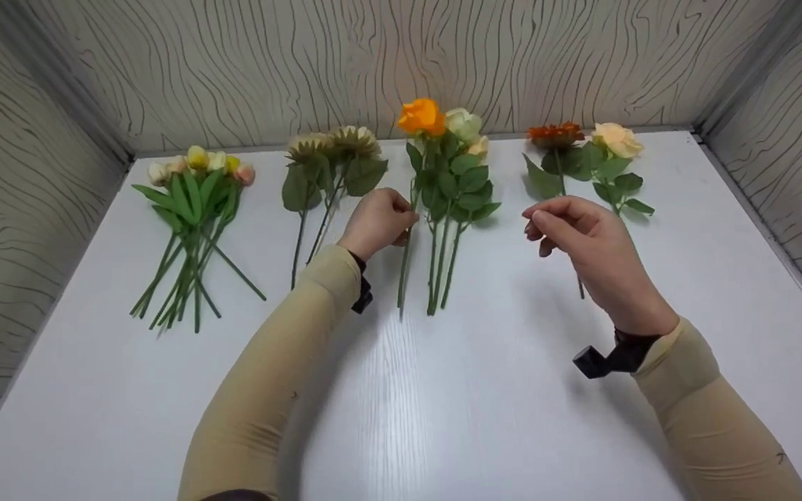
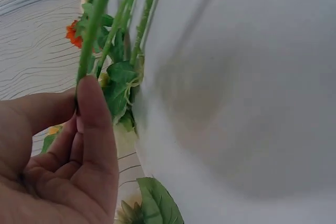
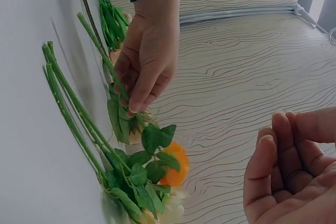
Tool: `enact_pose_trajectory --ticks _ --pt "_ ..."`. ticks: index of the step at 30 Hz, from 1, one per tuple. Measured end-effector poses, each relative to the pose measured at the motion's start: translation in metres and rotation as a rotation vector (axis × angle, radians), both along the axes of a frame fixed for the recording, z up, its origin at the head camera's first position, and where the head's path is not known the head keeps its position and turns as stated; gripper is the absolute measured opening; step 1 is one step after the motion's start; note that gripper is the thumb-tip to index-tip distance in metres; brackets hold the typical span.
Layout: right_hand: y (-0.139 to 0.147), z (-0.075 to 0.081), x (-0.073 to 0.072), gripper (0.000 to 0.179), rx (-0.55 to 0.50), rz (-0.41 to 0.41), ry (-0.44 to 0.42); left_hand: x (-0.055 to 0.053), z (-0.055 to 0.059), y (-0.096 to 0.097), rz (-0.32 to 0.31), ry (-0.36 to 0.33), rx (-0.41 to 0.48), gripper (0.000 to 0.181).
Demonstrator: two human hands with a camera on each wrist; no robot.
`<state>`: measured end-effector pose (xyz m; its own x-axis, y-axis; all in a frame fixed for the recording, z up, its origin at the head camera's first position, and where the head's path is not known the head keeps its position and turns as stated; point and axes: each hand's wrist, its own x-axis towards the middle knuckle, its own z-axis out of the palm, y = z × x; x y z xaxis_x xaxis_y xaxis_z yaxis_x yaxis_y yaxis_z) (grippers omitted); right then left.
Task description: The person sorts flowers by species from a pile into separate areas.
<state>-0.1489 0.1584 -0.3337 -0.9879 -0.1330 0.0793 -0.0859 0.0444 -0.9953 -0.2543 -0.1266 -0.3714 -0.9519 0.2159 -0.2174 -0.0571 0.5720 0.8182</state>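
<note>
My left hand pinches the green stem of an orange rose between thumb and fingers, just below its leaves. In the left wrist view that stem rises from the fingertips. Right beside it lie a white rose and a peach rose, their stems close together on the table. My right hand hovers over the table with loosely bent fingers and holds nothing. Beyond it is a rust-orange daisy-like flower, its stem partly hidden by the hand, and a pale peach rose.
A bunch of tulips with crossed stems lies at the left of the white table. Two cream flowers seen from behind lie between the tulips and the roses. A patterned wall stands along the back edge.
</note>
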Motion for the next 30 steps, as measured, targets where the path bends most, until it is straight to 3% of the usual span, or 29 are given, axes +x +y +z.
enact_pose_trajectory --ticks 7,15,22,26,30 --pt "0.013 0.006 -0.002 0.032 -0.121 -0.070 0.061 -0.001 -0.011 0.023 -0.081 0.020 -0.200 0.013" --pt "0.029 0.015 -0.003 0.035 -0.274 -0.151 0.138 -0.001 -0.018 0.041 -0.110 0.015 -0.225 0.008" --pt "0.048 0.024 -0.005 0.034 -0.432 -0.227 0.202 -0.003 -0.019 0.043 -0.125 0.018 -0.262 0.011" --pt "0.059 0.023 -0.008 0.034 -0.432 -0.268 0.225 -0.004 -0.018 0.037 -0.122 0.005 -0.235 0.016" --pt "0.071 0.015 -0.017 0.035 -0.330 -0.306 0.180 -0.004 -0.015 0.031 -0.117 -0.001 -0.219 0.022"
